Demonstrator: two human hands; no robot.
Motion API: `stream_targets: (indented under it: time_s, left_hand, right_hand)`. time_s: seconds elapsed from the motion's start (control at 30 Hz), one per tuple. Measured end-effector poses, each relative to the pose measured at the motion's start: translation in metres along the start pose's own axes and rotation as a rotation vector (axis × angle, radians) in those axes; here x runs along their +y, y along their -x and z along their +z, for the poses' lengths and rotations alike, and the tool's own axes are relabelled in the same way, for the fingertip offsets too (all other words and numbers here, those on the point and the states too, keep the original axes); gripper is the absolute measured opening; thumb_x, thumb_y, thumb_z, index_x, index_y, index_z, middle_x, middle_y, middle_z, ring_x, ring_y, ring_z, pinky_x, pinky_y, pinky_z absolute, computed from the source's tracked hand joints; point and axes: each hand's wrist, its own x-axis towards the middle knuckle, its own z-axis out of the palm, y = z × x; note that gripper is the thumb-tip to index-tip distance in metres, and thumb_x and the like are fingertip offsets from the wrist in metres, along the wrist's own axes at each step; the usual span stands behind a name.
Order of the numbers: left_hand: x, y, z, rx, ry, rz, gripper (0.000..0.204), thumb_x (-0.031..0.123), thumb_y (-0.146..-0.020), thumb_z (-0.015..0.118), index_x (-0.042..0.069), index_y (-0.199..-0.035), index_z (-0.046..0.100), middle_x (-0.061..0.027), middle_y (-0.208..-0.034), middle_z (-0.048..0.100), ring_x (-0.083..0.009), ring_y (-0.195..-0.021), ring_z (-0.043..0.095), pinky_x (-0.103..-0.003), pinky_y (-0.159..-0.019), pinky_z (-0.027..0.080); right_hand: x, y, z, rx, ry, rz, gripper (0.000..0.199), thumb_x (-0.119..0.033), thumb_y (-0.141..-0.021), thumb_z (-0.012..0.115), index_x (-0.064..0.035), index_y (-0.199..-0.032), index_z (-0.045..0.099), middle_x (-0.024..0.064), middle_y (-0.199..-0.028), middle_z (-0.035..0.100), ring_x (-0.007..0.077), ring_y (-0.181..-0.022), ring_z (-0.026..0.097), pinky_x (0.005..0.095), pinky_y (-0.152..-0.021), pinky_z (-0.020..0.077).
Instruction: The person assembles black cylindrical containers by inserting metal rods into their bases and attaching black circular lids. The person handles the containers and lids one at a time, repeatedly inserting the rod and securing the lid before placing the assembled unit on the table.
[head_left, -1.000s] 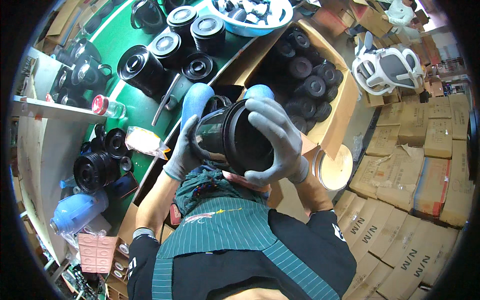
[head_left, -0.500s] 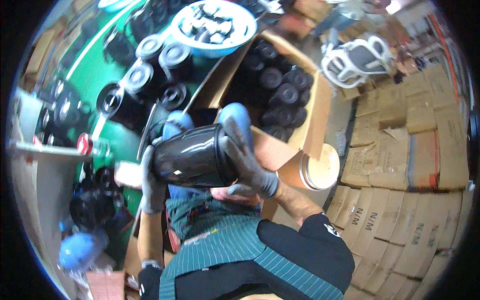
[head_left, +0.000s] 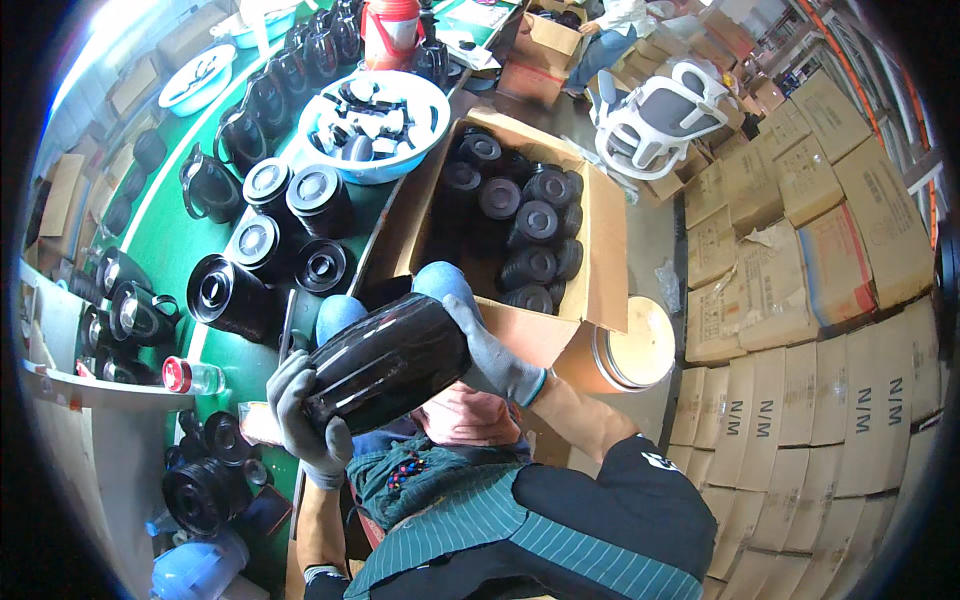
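A glossy black cylindrical pot (head_left: 385, 358) lies tilted across my lap, its right end higher than its left. At its left end my gloved left hand (head_left: 308, 415) grips it, with the thumb below and the fingers on its side. My gloved right hand (head_left: 492, 352) presses against the right end, its fingers partly hidden behind the pot. No handle shows on the pot. Beside it on the green table (head_left: 165, 240) stand several black pots with round lids (head_left: 255, 240). An open cardboard box (head_left: 600, 260) of stacked black round parts (head_left: 538, 222) is just beyond my knees.
A light blue basin (head_left: 425, 150) of black and white parts stands on the table, near a red jug (head_left: 390, 35). A jar with a red lid (head_left: 195, 377) sits left. Right are a round drum (head_left: 640, 340), a white chair (head_left: 665, 120) and stacked cartons (head_left: 800, 400). Someone sits far back.
The pot has tilted, its left end now lower and its right end turned away from view. My left hand has moved down and left with it. The head view has shifted.
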Motion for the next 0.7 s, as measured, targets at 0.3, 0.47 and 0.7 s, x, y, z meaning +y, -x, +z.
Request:
stream_targets:
  time_s: [0.3, 0.47, 0.7]
  left_hand:
    - [0.001, 0.012, 0.027, 0.134, 0.163, -0.075, 0.046, 0.04, -0.108, 0.05, 0.0, -0.13, 0.053, -0.0259, -0.132, 0.059, -0.0401, -0.129, 0.058, -0.056, -0.117, 0.042]
    - [0.008, 0.004, 0.032, 0.091, 0.144, -0.171, 0.051, 0.045, -0.108, 0.046, -0.001, -0.128, 0.055, -0.0263, -0.134, 0.059, -0.0382, -0.13, 0.058, -0.051, -0.115, 0.042]
    - [0.017, -0.004, 0.04, 0.067, 0.209, -0.232, 0.054, 0.046, -0.107, 0.046, -0.001, -0.129, 0.058, -0.0252, -0.138, 0.06, -0.0375, -0.131, 0.058, -0.051, -0.117, 0.041]
  right_hand:
    - [0.005, 0.027, 0.015, 0.225, 0.656, -0.623, 0.056, -0.039, -0.12, 0.039, 0.0033, -0.152, 0.055, 0.0104, -0.151, 0.058, 0.0202, -0.144, 0.05, 0.0328, -0.128, 0.0292]
    - [0.011, 0.039, 0.003, 0.259, 0.913, -0.778, 0.059, -0.039, -0.12, 0.036, 0.0075, -0.153, 0.052, 0.0129, -0.155, 0.056, 0.0194, -0.146, 0.048, 0.0335, -0.127, 0.0322]
    - [0.002, 0.037, -0.008, 0.213, 0.47, -0.583, 0.059, -0.038, -0.121, 0.036, 0.008, -0.154, 0.052, 0.0173, -0.158, 0.056, 0.022, -0.149, 0.048, 0.0345, -0.126, 0.0333]
